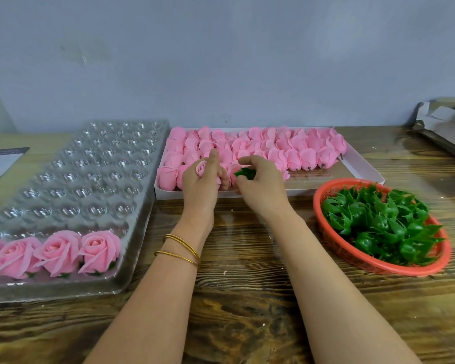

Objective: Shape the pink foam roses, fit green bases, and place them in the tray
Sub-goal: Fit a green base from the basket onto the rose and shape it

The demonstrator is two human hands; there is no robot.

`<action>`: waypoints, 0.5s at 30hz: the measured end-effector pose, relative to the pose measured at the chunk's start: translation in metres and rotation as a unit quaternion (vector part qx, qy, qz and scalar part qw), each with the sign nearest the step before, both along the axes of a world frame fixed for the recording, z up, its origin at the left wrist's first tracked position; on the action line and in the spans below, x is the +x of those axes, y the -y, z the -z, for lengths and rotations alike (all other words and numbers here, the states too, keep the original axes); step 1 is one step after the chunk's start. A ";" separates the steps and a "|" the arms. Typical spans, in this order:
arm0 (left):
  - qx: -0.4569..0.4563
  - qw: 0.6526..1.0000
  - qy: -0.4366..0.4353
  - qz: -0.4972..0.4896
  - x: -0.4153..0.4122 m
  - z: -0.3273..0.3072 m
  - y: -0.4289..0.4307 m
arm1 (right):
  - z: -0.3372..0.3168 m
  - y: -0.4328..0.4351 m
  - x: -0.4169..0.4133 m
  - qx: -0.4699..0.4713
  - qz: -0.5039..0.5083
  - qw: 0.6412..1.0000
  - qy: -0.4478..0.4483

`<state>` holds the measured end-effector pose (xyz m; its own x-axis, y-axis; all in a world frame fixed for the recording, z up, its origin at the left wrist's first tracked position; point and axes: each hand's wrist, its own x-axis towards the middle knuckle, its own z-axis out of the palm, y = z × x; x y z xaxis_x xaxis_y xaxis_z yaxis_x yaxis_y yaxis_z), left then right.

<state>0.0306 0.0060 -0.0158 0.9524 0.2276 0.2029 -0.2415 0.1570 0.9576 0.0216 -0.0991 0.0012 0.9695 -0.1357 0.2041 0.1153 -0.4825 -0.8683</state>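
My left hand (201, 183) grips a pink foam rose (201, 167) with its bud end up, over the near edge of a white box (363, 164) packed with closed pink roses (273, 145). Right beside it, my right hand (259, 183) pinches a green base (245, 173) close to the rose's lower end. A clear plastic tray (71, 164) with several cup wells lies at the left. Its nearest row holds several opened pink roses (55, 252) with green bases.
A red mesh basket (352, 256) full of green bases (381, 222) sits at the right on the wooden table (247, 306). Grey packaging (447, 124) lies at the far right, a dark-edged paper (0, 161) at the far left. A grey wall stands behind.
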 end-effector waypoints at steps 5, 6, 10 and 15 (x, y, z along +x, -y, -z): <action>-0.066 0.997 -0.024 0.023 -0.002 -0.005 -0.003 | 0.004 -0.001 0.000 -0.059 -0.009 0.998 0.012; -0.077 0.996 -0.025 0.025 -0.002 -0.007 -0.004 | 0.003 -0.001 0.000 -0.068 -0.012 0.998 0.012; -0.107 0.993 -0.033 0.031 -0.001 -0.008 -0.005 | 0.001 -0.003 -0.001 -0.083 -0.030 0.996 0.009; -0.115 0.992 -0.044 0.038 0.000 -0.006 -0.006 | 0.003 -0.003 -0.001 -0.109 -0.070 0.992 0.008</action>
